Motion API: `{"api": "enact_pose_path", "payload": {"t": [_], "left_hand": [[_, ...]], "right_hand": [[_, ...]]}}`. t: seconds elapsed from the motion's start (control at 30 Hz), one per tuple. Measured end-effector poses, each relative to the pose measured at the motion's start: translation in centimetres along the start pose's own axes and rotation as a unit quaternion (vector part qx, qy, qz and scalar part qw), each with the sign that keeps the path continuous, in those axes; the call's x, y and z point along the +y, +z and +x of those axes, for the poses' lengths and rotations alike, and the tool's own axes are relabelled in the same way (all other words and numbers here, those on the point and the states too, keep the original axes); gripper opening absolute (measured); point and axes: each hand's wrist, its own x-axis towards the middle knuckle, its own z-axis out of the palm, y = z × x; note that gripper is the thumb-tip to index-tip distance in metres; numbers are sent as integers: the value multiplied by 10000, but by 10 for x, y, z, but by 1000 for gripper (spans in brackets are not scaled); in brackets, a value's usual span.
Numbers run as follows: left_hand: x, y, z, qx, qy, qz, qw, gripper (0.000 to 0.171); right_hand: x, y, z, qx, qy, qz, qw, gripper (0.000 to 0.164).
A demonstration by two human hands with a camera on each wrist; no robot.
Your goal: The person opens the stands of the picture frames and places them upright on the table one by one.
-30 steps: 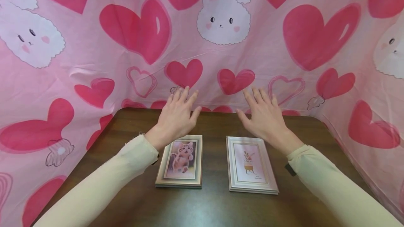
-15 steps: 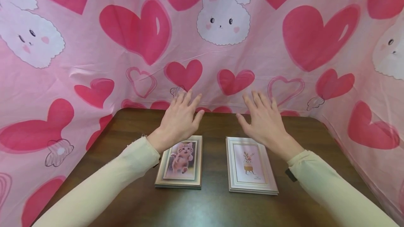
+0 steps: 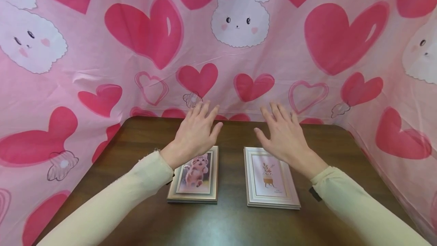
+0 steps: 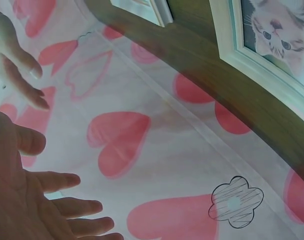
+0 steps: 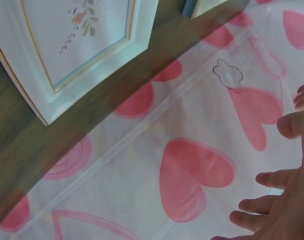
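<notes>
Two picture frames lie face up, side by side on a dark wooden table (image 3: pixel 232 219). The left picture frame (image 3: pixel 197 179), with a kitten print, is pale gold; its upper left part is hidden behind my left hand and wrist. The right picture frame (image 3: pixel 271 181) is white and shows a potted plant; my right hand overlaps its top corner. My left hand (image 3: pixel 194 132) hovers above and beyond the kitten frame, fingers spread and holding nothing. Likewise my right hand (image 3: pixel 285 134) is held in the air past the plant frame, fingers spread. Both wrist views show the bare hands apart from the frames.
Pink cloth (image 3: pixel 235 60) printed with hearts and rabbits hangs behind the table and along both sides. The table's far edge (image 3: pixel 235 121) runs just behind the hands. Layered edges show under each picture frame, like a short stack.
Both hands have come slightly lower and nearer the picture frames, the left one also shifting a little to the right. The frames have stayed where they lie on the table.
</notes>
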Motion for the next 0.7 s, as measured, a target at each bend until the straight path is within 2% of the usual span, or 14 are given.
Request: {"api": "enact_pose_path", "payload": {"t": [0.23,0.47,0.7], "left_hand": [[6,3,-2,3,94,-132,9999,64],[8,8,-9,-10,130,-270,9996,61],[9,12,-10,-5,181,-222,9996,58]], "right_hand": [[1,2,-6,123,-79,-76,9999,76],[0,9,-12,75,-89,-53,9999,73],[4,13,-18,230,-189,-107,9995,63]]}}
